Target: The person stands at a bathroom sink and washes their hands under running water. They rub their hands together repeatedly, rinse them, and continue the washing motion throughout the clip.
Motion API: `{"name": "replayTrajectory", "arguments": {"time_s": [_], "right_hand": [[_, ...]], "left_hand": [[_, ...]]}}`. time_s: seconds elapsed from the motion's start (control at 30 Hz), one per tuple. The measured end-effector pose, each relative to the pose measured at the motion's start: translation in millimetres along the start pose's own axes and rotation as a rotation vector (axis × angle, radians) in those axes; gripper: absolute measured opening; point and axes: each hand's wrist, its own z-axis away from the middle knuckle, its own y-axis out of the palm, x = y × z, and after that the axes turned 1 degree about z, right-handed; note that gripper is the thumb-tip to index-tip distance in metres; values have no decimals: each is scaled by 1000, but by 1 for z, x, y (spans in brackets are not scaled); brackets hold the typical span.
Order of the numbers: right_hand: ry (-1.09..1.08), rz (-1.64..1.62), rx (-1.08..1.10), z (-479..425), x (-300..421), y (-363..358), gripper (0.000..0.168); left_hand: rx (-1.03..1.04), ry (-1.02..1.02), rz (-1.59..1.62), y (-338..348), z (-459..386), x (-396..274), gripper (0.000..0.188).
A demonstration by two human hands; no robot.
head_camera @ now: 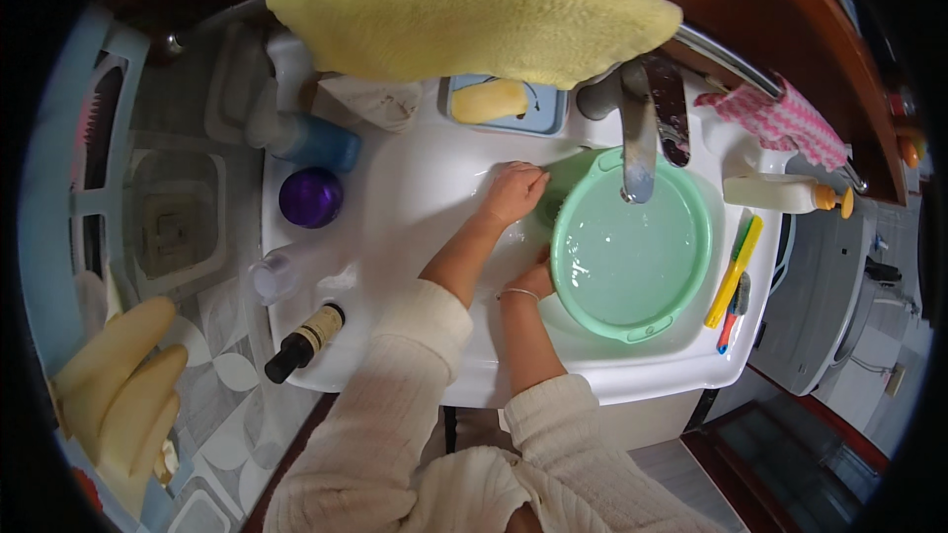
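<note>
A light green plastic basin (707,237) full of water stands in the white ceramic sink (415,185), under the metal faucet (638,137). My left hand (517,191) is beside the basin's left wall, its fingers curled in and nothing visible in them. Below it, my right hand (543,277) reaches under the basin's left rim. The basin hides its fingers, so what they touch cannot be seen. A thin bracelet (518,292) circles the right wrist.
Left on the sink stand a blue bottle (318,139), a purple round container (311,198) and a dark bottle (307,340). Behind are a soap bar (489,101) and a yellow towel (466,15). Rightward lie a yellow brush (735,270), a smaller brush (732,314) and a pump bottle (774,193).
</note>
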Motion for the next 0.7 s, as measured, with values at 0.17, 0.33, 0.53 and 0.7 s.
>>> {"name": "replayTrajectory", "arguments": {"time_s": [0.17, 0.33, 0.53, 0.7], "right_hand": [[405, -383, 467, -37, -35, 1, 22], [757, -555, 413, 3, -23, 13, 27], [682, -845, 886, 12, 19, 4, 26], [574, -619, 686, 2, 119, -4, 31]], "left_hand": [[45, -582, 395, 13, 40, -10, 19], [-450, -1064, 1293, -26, 51, -18, 24], [-309, -1030, 1397, -65, 22, -97, 22], [-213, -960, 1326, -22, 4, -165, 25]]}}
